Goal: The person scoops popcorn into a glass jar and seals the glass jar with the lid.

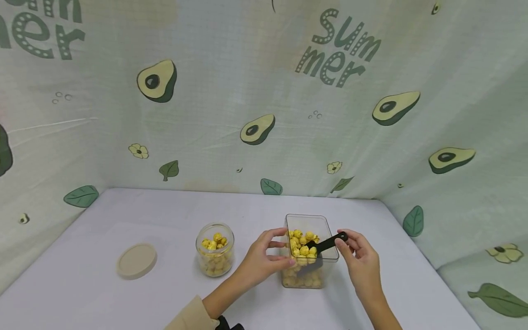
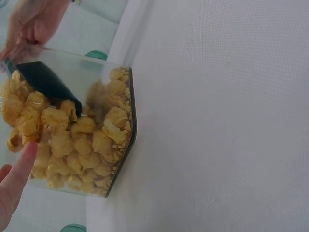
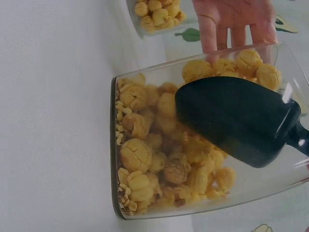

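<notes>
A clear square container (image 1: 311, 222) stands on the table, partly filled with yellow popcorn (image 1: 298, 243). My left hand (image 1: 262, 260) holds it from the left, thumb at the front corner and fingers along the side. With its fingertips, my right hand (image 1: 362, 263) pinches the handle of a black scoop (image 1: 328, 243) at the container's right rim. Inside, the scoop's blade (image 3: 231, 118) slants down among the popcorn, as the right wrist view shows. The left wrist view has the blade's lower edge against the pieces, with more popcorn packed beneath it.
Left of the container stands a round glass jar (image 1: 203, 262), uncovered and holding popcorn too. A beige round lid (image 1: 136, 261) lies farther left on the white table (image 1: 173, 215). Behind and at the sides hangs a cloth (image 1: 206, 91) printed with avocados.
</notes>
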{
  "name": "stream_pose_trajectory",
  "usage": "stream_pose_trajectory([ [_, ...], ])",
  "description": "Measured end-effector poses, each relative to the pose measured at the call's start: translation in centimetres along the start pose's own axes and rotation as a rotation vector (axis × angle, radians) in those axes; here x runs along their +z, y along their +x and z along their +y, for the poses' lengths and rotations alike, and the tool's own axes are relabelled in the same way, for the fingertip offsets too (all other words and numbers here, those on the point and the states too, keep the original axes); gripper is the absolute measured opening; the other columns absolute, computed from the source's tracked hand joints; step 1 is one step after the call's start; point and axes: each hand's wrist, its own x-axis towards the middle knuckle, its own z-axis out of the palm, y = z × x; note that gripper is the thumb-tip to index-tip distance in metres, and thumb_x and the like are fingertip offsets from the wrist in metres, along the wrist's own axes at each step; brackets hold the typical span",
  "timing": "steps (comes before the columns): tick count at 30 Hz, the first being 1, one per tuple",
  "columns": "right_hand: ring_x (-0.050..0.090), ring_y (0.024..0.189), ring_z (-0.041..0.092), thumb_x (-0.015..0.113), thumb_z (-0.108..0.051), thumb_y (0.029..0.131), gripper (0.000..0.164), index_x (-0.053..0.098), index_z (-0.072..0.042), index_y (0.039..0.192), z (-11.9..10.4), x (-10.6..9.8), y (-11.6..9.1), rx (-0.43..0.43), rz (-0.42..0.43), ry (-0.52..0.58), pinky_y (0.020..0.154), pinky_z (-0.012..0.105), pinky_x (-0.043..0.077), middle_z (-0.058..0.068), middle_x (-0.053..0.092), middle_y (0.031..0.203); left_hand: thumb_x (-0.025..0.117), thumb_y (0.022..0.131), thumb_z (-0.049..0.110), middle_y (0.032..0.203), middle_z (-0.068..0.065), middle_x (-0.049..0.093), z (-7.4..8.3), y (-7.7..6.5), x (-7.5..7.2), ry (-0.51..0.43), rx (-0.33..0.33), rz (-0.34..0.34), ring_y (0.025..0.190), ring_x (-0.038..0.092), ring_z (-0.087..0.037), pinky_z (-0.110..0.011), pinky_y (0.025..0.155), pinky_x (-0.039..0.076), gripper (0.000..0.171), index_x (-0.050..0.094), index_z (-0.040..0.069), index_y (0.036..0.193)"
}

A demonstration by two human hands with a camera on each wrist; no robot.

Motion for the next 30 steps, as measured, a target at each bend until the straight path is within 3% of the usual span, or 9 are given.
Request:
stream_pose_trajectory([
  [3,0.057,0.082,-0.005,0.062,0.0,0.087,0.022,0.059,0.005,0.108,-0.05,-0.02,-0.09,0.054,0.032,0.083,0.073,0.002,0.044,-0.019,0.067,0.084,0.075,0.079,0.019,0.134,-0.012,0.042,-0.01,-0.01,0.0,-0.002,0.002,-0.003,0.115,0.053,-0.029,-0.023,0.081,0.055,0.064,0.044,0.013,0.134],
  [6,0.062,0.089,-0.005,0.061,0.001,0.087,0.023,0.057,0.007,0.109,-0.04,-0.01,-0.11,0.112,0.053,0.2,0.079,0.006,0.048,-0.015,0.069,0.087,0.075,0.079,0.019,0.135,-0.011,0.042,-0.06,0.01,-0.04,0.0,0.002,-0.007,0.114,0.052,-0.029,-0.023,0.081,0.055,0.065,0.043,0.011,0.135],
  [13,0.064,0.09,-0.002,0.06,0.002,0.087,0.017,0.06,-0.004,0.103,0.02,0.12,-0.23,0.201,0.113,0.383,0.079,0.009,0.05,-0.011,0.07,0.09,0.075,0.079,0.019,0.135,-0.012,0.042,-0.07,0.02,0.01,0.003,-0.001,-0.002,0.114,0.052,-0.028,-0.022,0.08,0.055,0.065,0.044,0.01,0.135],
  [24,0.058,0.073,0.001,0.06,-0.004,0.089,0.013,0.062,-0.012,0.099,0.56,0.33,-0.16,0.284,0.17,0.443,0.075,0.012,0.047,-0.012,0.07,0.082,0.074,0.08,0.017,0.136,-0.013,0.041,0.13,-0.12,-0.06,-0.008,0.002,-0.01,0.115,0.052,-0.03,-0.023,0.081,0.055,0.063,0.044,0.011,0.135],
  [30,0.06,0.078,0.0,0.06,-0.005,0.089,0.014,0.061,-0.01,0.102,0.48,0.68,-0.19,0.292,0.145,0.458,0.076,0.012,0.048,-0.012,0.071,0.086,0.073,0.08,0.019,0.136,-0.008,0.042,0.18,-0.21,-0.11,0.001,0.001,-0.014,0.116,0.052,-0.028,-0.023,0.082,0.055,0.062,0.044,0.014,0.135],
])
